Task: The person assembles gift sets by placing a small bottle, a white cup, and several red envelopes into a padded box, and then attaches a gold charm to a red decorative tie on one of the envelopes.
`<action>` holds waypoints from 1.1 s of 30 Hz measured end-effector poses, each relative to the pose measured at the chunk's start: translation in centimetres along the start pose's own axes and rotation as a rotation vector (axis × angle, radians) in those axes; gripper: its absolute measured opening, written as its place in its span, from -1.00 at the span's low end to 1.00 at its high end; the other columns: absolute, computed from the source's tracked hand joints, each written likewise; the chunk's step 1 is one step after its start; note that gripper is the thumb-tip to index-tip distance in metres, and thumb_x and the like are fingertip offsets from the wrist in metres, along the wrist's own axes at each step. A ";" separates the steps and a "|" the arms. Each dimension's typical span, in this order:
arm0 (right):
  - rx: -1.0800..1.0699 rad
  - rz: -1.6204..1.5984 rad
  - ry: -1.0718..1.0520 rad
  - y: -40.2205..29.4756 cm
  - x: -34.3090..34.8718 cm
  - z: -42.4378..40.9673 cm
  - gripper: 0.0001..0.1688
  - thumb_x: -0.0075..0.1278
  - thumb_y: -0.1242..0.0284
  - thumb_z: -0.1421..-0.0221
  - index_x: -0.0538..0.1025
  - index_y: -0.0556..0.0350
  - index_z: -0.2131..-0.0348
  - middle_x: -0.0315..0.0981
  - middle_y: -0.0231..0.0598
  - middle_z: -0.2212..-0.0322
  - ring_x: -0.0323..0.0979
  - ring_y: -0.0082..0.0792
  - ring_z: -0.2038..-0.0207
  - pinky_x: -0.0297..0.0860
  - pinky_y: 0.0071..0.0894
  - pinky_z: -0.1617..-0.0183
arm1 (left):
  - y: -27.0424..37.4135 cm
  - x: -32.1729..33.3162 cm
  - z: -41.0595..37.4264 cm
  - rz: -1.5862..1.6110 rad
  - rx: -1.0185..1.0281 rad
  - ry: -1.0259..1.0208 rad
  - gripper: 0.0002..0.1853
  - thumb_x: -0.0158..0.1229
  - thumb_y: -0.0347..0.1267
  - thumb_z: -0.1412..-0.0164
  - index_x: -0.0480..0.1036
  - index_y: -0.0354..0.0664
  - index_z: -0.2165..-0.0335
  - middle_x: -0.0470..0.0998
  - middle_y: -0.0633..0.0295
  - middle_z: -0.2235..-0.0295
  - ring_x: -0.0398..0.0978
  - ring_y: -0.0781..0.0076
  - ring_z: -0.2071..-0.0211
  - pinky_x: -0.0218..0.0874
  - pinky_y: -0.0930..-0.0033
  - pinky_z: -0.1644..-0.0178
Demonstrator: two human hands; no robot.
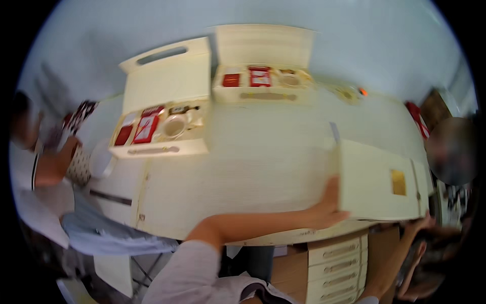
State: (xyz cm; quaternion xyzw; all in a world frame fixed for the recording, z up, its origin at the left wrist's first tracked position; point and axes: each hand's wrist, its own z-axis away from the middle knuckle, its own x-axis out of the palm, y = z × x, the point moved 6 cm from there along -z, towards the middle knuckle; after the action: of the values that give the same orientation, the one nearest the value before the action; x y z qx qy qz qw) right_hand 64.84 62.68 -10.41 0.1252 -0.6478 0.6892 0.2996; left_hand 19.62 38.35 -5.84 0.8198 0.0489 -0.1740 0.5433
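A closed cream gift box (pixel 368 178) with a gold label lies at the right of the table, between my two hands. My left hand (pixel 330 209) is pressed to its left side and lower corner. My right hand (pixel 425 222) is at its lower right corner, small and blurred. Farther off, two cream gift boxes stand with lids raised: one at the left (pixel 159 150) and one at the back (pixel 262 95). Each holds a dark red packet, a red and white box and a pale cup (pixel 174 126) or similar cup (pixel 290 79).
A person (pixel 51 167) at the left handles a patterned container beside a white round one (pixel 101 159). Another person is at the far right. Stacked cream boxes (pixel 336 271) stand in a carton below the table edge. A small item with an orange-red light (pixel 363 92) lies at the back.
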 end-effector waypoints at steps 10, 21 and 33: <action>-0.376 1.267 0.504 -2.5 -7.3 -11.9 -0.42 -0.15 0.23 -0.18 0.26 0.19 -0.10 0.28 -0.15 -0.03 0.25 -0.16 -0.07 0.17 -0.26 -0.12 | -9.9 5.1 -15.6 0.046 -0.320 -0.154 -0.08 -0.21 -0.07 -0.24 -0.50 -0.54 -0.16 -0.51 -0.36 -0.21 -0.57 -0.25 -0.26 -0.49 0.00 -0.31; -0.804 0.963 -0.839 21.0 26.6 32.4 -0.54 -0.07 0.54 0.06 0.31 0.24 0.09 0.19 -0.04 0.04 0.15 -0.10 -0.04 0.11 -0.11 -0.08 | 1.1 -30.6 24.3 -1.254 -0.104 1.007 -0.67 0.18 -0.51 0.16 0.35 -0.22 0.31 0.37 0.08 0.28 0.30 0.03 0.18 0.10 0.08 0.07; -0.906 0.778 -1.338 27.2 47.4 47.3 -0.63 0.00 0.64 0.07 0.40 0.18 0.17 0.36 -0.11 0.17 0.33 -0.13 0.10 0.27 -0.26 0.07 | 2.9 -31.6 30.5 -1.105 -0.212 0.785 -0.84 0.21 -0.46 0.10 0.39 -0.21 0.48 0.36 0.14 0.50 0.37 0.14 0.43 0.18 0.19 0.37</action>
State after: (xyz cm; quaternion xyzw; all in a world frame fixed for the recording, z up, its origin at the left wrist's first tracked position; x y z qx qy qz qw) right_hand 1.54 29.26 0.07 0.1420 -0.8935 0.2030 -0.3745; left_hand -16.19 12.92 -3.30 0.6194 0.6699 -0.1099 0.3943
